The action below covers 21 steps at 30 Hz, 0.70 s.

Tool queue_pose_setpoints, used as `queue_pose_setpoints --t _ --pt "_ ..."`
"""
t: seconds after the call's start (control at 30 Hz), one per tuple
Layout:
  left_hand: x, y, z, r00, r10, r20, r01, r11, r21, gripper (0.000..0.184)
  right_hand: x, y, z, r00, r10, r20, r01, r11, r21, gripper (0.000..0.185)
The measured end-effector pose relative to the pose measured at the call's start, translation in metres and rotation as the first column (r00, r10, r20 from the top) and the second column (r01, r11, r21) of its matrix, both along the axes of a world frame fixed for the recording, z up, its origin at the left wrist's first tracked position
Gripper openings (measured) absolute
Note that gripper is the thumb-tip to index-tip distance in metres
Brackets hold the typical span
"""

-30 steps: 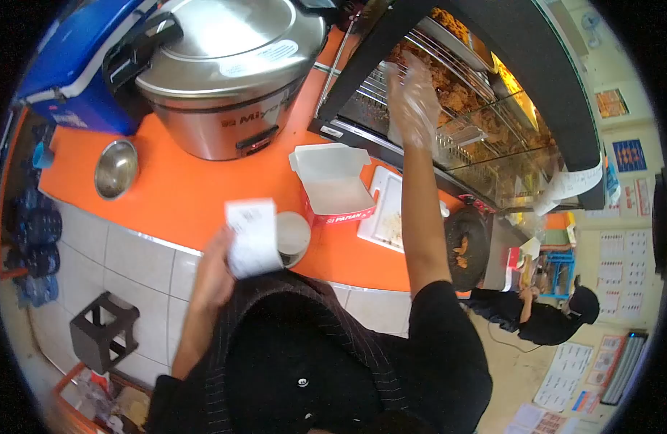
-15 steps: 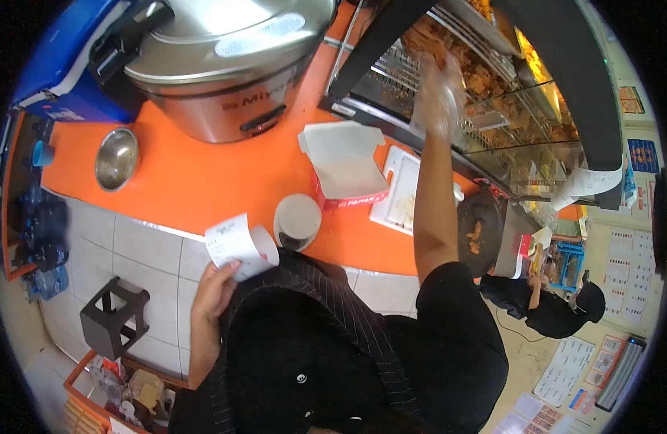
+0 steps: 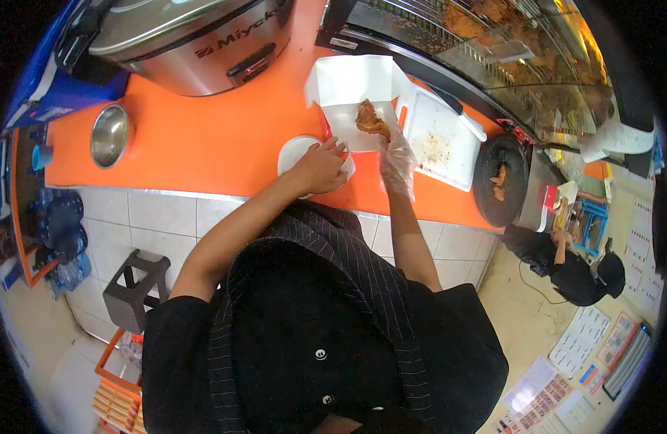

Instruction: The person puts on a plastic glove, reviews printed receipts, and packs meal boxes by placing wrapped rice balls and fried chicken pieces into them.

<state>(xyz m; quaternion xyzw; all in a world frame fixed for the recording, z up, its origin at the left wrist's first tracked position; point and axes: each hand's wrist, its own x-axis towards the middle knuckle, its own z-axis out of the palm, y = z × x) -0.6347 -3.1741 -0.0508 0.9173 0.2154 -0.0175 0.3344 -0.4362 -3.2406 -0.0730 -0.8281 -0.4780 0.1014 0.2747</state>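
Observation:
My right hand (image 3: 397, 155), in a clear plastic glove, holds a piece of fried chicken (image 3: 370, 119) over the open takeaway box (image 3: 348, 116). The box has a white inside and a red outer wall, and its lid stands up at the back. My left hand (image 3: 320, 168) is closed beside the box's near left corner. A curled white receipt (image 3: 349, 166) shows under its fingers, which partly hide it. Below that hand lies a white round container (image 3: 294, 150), partly covered.
A white cutting board (image 3: 442, 137) with crumbs and a knife (image 3: 464, 119) lies right of the box. Farther right is a dark round board (image 3: 496, 195) with chicken bits. A display case (image 3: 493, 50), rice cooker (image 3: 210, 54) and metal bowl (image 3: 111, 137) stand around. Another person (image 3: 579, 267) works at right.
My right hand has come out of the display case with a piece of fried chicken and reached the box. My left hand has moved up and right with the receipt, to the box's corner.

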Motion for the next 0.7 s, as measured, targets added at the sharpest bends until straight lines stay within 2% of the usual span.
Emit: queue_pose_setpoints --t 0.03,0.1,0.13,0.23,0.27,0.37,0.47,0.57,0.67,0.7 --pt "0.004 -0.002 -0.002 0.999 -0.005 -0.047 0.004 1.0 -0.031 0.054 0.001 -0.001 -0.008 0.986 0.026 0.163 -0.036 0.998 0.058 0.03" --pt "0.008 -0.005 -0.005 0.989 -0.014 -0.145 0.0 0.995 -0.095 0.056 0.002 -0.009 -0.018 0.961 0.001 0.278 0.03 0.994 -0.108 0.033" --pt "0.009 -0.008 -0.009 0.99 0.012 -0.142 -0.025 0.996 -0.09 0.053 0.003 -0.011 -0.022 0.943 0.0 0.332 0.066 0.98 -0.188 0.035" --pt "0.01 -0.012 -0.019 0.985 0.063 -0.158 -0.075 0.994 -0.075 0.047 0.008 -0.021 -0.013 0.991 -0.053 0.121 0.072 0.985 -0.155 0.04" --pt "0.012 -0.011 -0.019 0.982 0.052 -0.183 -0.066 0.995 -0.071 0.045 0.013 -0.016 0.0 0.864 0.221 0.453 0.065 0.842 -0.535 0.041" --pt "0.015 -0.01 -0.005 0.973 0.065 -0.222 -0.079 0.995 -0.053 0.041 0.008 -0.014 0.034 0.857 0.18 0.482 0.143 0.816 -0.56 0.026" --pt "0.016 -0.013 -0.006 0.973 0.059 -0.222 -0.072 0.996 -0.05 0.048 0.031 -0.024 0.005 0.873 0.14 0.467 0.157 0.826 -0.541 0.029" --pt "0.016 -0.016 -0.009 0.978 0.065 -0.2 -0.073 0.997 -0.036 0.053 0.019 -0.002 0.043 0.97 0.002 0.243 0.127 0.848 -0.515 0.04" --pt "0.014 -0.018 -0.007 0.982 0.093 -0.165 -0.103 0.993 -0.057 0.053 0.004 -0.013 0.045 0.956 0.043 0.291 0.032 0.968 -0.248 0.044" --pt "0.014 -0.018 -0.004 0.983 0.109 -0.149 -0.121 0.99 -0.072 0.053 0.005 -0.013 0.034 0.93 0.049 0.365 0.04 0.971 -0.234 0.047"
